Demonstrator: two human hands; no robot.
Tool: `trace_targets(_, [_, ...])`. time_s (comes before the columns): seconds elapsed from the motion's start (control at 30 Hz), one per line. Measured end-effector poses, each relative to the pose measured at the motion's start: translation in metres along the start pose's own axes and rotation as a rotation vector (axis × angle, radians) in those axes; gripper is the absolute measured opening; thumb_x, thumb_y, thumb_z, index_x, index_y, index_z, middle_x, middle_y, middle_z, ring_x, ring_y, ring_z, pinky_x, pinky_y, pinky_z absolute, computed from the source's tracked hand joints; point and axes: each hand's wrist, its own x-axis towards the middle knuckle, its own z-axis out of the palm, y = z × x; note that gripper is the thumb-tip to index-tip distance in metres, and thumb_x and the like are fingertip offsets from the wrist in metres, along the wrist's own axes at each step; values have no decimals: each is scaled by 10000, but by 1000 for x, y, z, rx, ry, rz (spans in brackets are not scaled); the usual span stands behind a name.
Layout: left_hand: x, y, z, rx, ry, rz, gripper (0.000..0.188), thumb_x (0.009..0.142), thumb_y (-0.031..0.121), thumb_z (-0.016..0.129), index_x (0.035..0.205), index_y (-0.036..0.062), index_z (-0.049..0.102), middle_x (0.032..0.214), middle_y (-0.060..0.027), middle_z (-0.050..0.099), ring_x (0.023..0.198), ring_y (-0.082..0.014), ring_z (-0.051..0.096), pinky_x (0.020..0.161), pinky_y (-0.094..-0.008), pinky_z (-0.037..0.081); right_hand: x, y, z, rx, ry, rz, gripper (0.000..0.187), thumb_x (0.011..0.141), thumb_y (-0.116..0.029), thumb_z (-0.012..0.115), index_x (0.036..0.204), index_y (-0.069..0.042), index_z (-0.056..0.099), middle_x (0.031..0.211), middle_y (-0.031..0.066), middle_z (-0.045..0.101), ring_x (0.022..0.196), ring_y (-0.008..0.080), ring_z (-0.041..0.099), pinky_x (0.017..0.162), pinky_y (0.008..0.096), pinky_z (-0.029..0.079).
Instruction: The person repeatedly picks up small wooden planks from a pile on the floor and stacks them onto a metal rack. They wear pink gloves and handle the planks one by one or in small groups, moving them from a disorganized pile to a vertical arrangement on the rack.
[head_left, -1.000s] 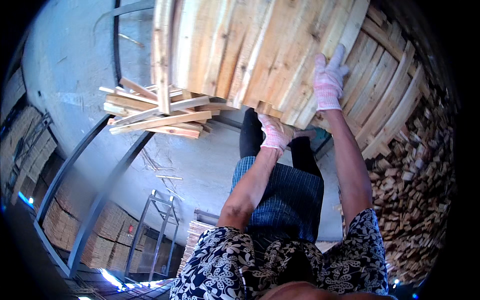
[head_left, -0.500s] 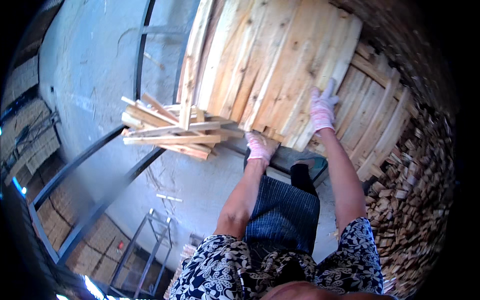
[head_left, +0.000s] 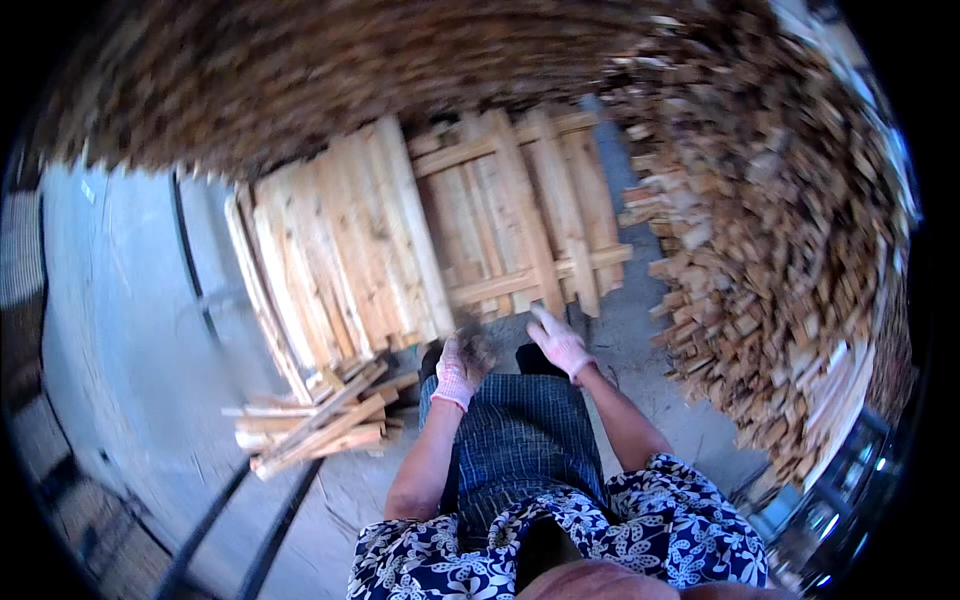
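My left hand (head_left: 456, 378), in a pink-and-white knit glove, is closed just below the near right corner of the plank panel (head_left: 335, 250). A blurred, dark brown, rough-looking clump (head_left: 478, 346) shows against its fingers; its kind cannot be told. The panel is made of pale boards laid side by side. My right hand (head_left: 563, 348), gloved alike, has its fingers stretched out toward the near edge of a slatted wooden frame (head_left: 500, 285). No object shows in it. Loose slats (head_left: 545, 235) lie across the frame's crosspieces.
Short wooden strips (head_left: 325, 425) lie in a loose heap at the left, above dark metal rails (head_left: 275, 540). A large pile of wood pieces (head_left: 760, 270) rises at the right. More stacked wood (head_left: 330, 80) spans the far side. Grey floor (head_left: 665, 370) shows at the right.
The view has swung to the right. My right hand has left the panel's right side and moved to the slatted frame's near edge. My left hand now shows a brown clump against it.
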Motion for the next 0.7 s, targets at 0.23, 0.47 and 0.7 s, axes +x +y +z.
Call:
trace_targets(0.23, [-32, -40, 225, 577, -151, -176, 409, 961, 435, 601, 1276, 185, 525, 1089, -108, 620, 978, -315, 600, 834, -488, 506, -217, 49, -113, 176, 585, 441, 580, 983, -428, 535, 1480, -135, 470, 1383, 253, 566, 1266, 430, 539, 1079, 478, 422])
trace_targets(0.47, [-149, -212, 375, 1315, -854, -223, 586, 976, 435, 646, 1441, 117, 484, 1218, -75, 612, 1038, -223, 627, 937, -442, 514, -355, 21, -211, 68, 1066, 458, 505, 946, -346, 606, 1390, -110, 549, 1264, 247, 610, 1151, 440, 584, 999, 494, 478])
trace_targets(0.7, [-230, -372, 423, 1828, -1386, -362, 477, 1053, 341, 558, 1447, 78, 509, 1267, -40, 602, 1121, -135, 584, 998, -310, 474, -516, 116, -345, -312, 1503, 819, 455, 924, -325, 616, 1321, -102, 599, 1203, 155, 626, 1069, 358, 597, 970, 477, 488])
